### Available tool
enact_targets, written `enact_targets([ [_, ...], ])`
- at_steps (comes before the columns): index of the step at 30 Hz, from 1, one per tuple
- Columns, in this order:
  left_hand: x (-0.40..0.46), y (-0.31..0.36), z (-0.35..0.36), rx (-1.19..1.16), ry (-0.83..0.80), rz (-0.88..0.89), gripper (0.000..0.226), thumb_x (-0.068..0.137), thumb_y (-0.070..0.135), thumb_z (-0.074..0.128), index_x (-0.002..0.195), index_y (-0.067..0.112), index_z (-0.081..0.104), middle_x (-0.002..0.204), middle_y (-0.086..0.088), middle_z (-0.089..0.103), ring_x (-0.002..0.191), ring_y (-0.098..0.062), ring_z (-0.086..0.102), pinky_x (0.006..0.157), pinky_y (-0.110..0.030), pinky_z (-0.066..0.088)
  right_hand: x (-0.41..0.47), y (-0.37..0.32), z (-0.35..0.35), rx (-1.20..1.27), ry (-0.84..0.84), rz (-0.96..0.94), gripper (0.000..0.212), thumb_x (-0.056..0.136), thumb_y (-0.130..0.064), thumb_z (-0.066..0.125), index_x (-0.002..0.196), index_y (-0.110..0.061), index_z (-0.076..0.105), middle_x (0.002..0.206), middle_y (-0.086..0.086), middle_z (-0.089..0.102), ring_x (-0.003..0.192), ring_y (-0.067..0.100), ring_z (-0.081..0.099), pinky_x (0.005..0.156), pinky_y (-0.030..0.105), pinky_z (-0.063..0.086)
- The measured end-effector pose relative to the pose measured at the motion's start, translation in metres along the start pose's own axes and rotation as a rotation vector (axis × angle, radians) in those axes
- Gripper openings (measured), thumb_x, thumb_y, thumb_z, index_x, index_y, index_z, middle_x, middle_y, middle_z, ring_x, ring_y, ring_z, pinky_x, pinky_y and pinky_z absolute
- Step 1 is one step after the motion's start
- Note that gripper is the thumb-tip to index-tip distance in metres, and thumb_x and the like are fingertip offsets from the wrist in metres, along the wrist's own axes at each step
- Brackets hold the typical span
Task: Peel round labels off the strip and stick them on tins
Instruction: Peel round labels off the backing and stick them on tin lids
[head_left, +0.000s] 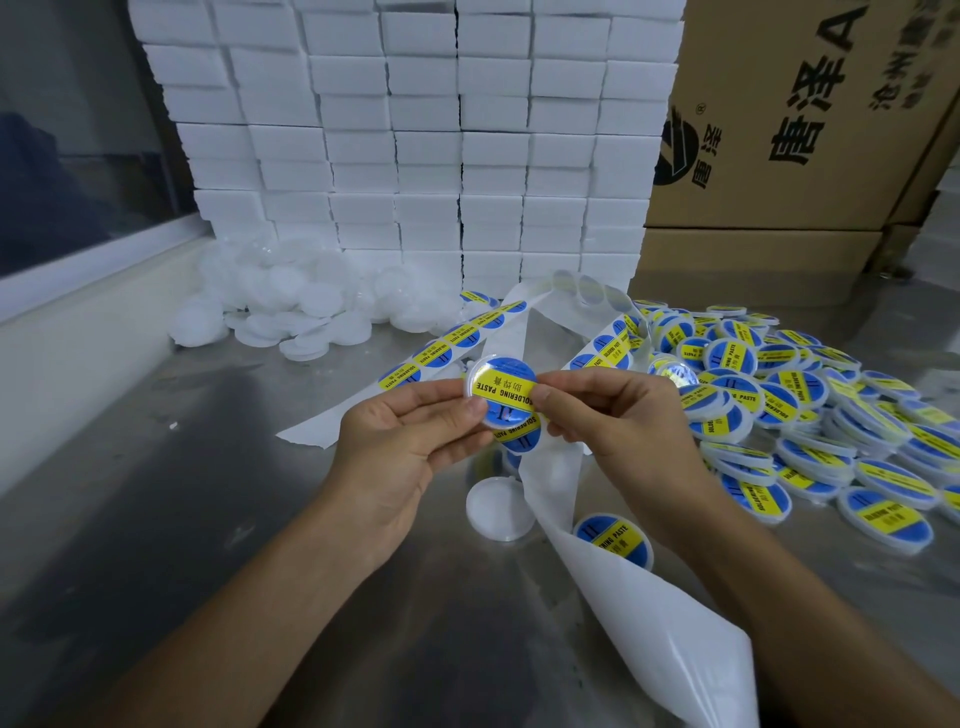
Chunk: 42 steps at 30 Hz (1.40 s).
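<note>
Tins are the aim: one small round white plastic tin, raised above the steel table, is pinched by the left hand while the right hand pinches its blue-and-yellow round label, which I think should be centred, then rubbed flat outward.

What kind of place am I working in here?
Most likely a small packing or labelling workshop: a metal worktable, a heap of labelled tins on the right, a wall of stacked white boxes and printed cardboard cartons behind.
</note>
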<state>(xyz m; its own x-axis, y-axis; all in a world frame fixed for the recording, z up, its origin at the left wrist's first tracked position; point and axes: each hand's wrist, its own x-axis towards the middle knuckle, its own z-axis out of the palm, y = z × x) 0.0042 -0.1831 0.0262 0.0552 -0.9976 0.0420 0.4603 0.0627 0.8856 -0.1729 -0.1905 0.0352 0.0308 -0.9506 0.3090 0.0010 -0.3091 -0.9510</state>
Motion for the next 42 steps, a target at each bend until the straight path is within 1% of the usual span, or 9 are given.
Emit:
enact_targets([
  [3, 0.000, 0.000, 0.000, 0.002, -0.011, -0.003, 0.014, 0.056, 0.007, 0.075, 0.070, 0.008, 0.075, 0.082, -0.016, 0.075, 0.073, -0.022, 0.074, 0.061, -0.025, 0.058, 0.000, 0.001, 0.000, 0.004, 0.001, 0.003, 0.010, 0.081, -0.009, 0.076, 0.085, -0.018, 0.078, 0.072, 0.001, 0.076, 0.059, 0.006, 0.063, 0.060, 0.014, 0.051],
  [7, 0.000, 0.000, 0.001, 0.005, 0.002, 0.000, 0.029, 0.057, 0.006, 0.075, 0.084, 0.001, 0.069, 0.081, -0.016, 0.075, 0.073, -0.022, 0.074, 0.062, -0.025, 0.058, 0.001, 0.001, 0.000, 0.006, 0.003, -0.003, 0.009, 0.081, -0.007, 0.076, 0.085, -0.016, 0.077, 0.072, 0.002, 0.076, 0.058, 0.006, 0.063, 0.060, 0.016, 0.052],
  [13, -0.001, 0.000, 0.001, 0.048, 0.033, 0.018, 0.036, 0.055, 0.007, 0.076, 0.088, -0.001, 0.067, 0.081, -0.016, 0.075, 0.073, -0.023, 0.074, 0.062, -0.025, 0.058, -0.002, 0.001, 0.001, -0.101, -0.008, -0.073, 0.015, 0.082, -0.007, 0.076, 0.082, -0.022, 0.076, 0.074, -0.001, 0.076, 0.061, 0.004, 0.067, 0.062, 0.016, 0.054],
  [20, -0.002, 0.000, 0.001, 0.064, 0.041, 0.058, 0.021, 0.052, 0.008, 0.078, 0.071, 0.009, 0.073, 0.078, -0.015, 0.075, 0.070, -0.022, 0.074, 0.061, -0.024, 0.058, -0.001, 0.004, 0.002, -0.193, -0.024, -0.164, 0.016, 0.080, -0.009, 0.077, 0.084, -0.024, 0.075, 0.076, -0.005, 0.076, 0.065, 0.006, 0.070, 0.065, 0.021, 0.058],
  [24, -0.002, -0.002, 0.001, 0.070, 0.046, 0.047, 0.030, 0.051, 0.008, 0.078, 0.080, 0.006, 0.070, 0.079, -0.015, 0.075, 0.072, -0.023, 0.074, 0.063, -0.026, 0.059, 0.000, 0.009, 0.000, -0.434, 0.011, -0.319, 0.013, 0.079, -0.016, 0.080, 0.086, -0.026, 0.075, 0.077, -0.015, 0.072, 0.070, 0.009, 0.068, 0.065, 0.023, 0.056],
  [27, -0.003, -0.004, 0.003, 0.086, 0.031, 0.047, 0.022, 0.054, 0.005, 0.078, 0.074, 0.009, 0.072, 0.080, -0.016, 0.075, 0.074, -0.023, 0.073, 0.065, -0.028, 0.060, 0.000, 0.012, -0.001, -0.535, 0.072, -0.453, 0.007, 0.080, -0.016, 0.081, 0.086, -0.016, 0.078, 0.073, -0.011, 0.071, 0.067, 0.009, 0.063, 0.061, 0.024, 0.052],
  [30, -0.004, -0.005, 0.004, 0.102, 0.006, 0.056, 0.022, 0.050, 0.007, 0.078, 0.071, 0.011, 0.072, 0.081, -0.017, 0.075, 0.074, -0.023, 0.073, 0.068, -0.029, 0.061, 0.000, 0.012, 0.000, -0.623, 0.110, -0.540, 0.007, 0.079, -0.017, 0.082, 0.084, -0.014, 0.078, 0.071, -0.008, 0.070, 0.065, 0.011, 0.060, 0.057, 0.027, 0.050],
  [38, -0.003, -0.006, 0.003, 0.039, -0.053, 0.048, 0.017, 0.050, 0.006, 0.077, 0.064, 0.014, 0.074, 0.080, -0.016, 0.074, 0.073, -0.023, 0.073, 0.066, -0.029, 0.060, -0.003, 0.010, 0.004, -0.640, 0.190, -0.513, 0.025, 0.079, -0.036, 0.080, 0.093, -0.017, 0.073, 0.072, -0.012, 0.067, 0.063, 0.010, 0.062, 0.056, 0.023, 0.049],
  [42, -0.003, -0.004, 0.002, -0.034, -0.119, 0.024, 0.016, 0.054, 0.004, 0.075, 0.064, 0.015, 0.074, 0.082, -0.016, 0.075, 0.074, -0.024, 0.074, 0.066, -0.029, 0.059, -0.002, 0.009, 0.001, -0.526, 0.224, -0.432, 0.035, 0.077, -0.038, 0.080, 0.105, -0.022, 0.068, 0.072, -0.011, 0.067, 0.062, 0.010, 0.063, 0.057, 0.015, 0.047],
])
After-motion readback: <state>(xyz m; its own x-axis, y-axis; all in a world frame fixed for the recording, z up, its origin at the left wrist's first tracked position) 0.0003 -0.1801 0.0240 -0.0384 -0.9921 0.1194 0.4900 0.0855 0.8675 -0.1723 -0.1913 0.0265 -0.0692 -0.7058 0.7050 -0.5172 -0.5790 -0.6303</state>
